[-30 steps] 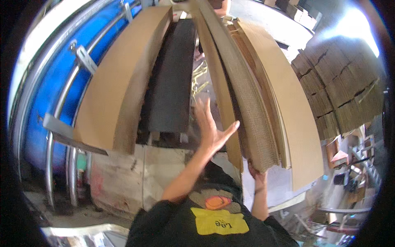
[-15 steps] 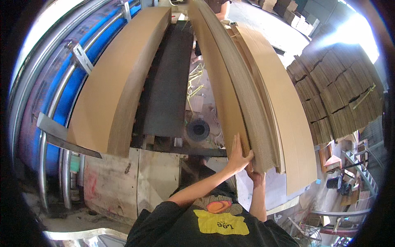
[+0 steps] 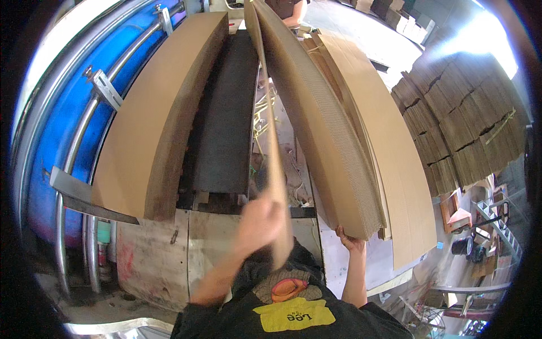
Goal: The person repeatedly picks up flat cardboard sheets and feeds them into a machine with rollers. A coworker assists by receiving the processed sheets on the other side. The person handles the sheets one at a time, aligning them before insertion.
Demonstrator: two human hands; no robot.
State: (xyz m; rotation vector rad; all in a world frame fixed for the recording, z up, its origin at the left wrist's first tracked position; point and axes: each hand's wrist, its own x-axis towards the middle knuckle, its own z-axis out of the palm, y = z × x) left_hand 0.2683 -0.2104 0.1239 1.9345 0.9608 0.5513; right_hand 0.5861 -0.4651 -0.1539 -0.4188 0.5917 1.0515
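Observation:
My left hand [image 3: 262, 223], smeared by motion, grips the near end of a single cardboard sheet [image 3: 274, 152], which stands nearly edge-on between the two sides. At the lower near corner of a thick tilted stack of cardboard sheets [image 3: 322, 135], my right hand [image 3: 351, 242] holds it, fingers curled at the edge and partly hidden beneath. Beyond that stack, flatter cardboard sheets [image 3: 389, 141] lie to the right. Another cardboard stack [image 3: 152, 124] rests on the left, beside a dark flat bed [image 3: 223, 124].
Metal rails [image 3: 82, 135] and a blue roller [image 3: 62, 147] run along the left. Bundled cardboard [image 3: 463, 118] is piled at the right. A co-worker's arm [image 3: 296, 16] shows at the far end. Yellow straps [image 3: 262, 110] lie on the floor through the gap.
My left hand has swung left, drawing one cardboard sheet off the tilted stack. My right hand stays at the stack's near corner. The blue roller shows more plain blue.

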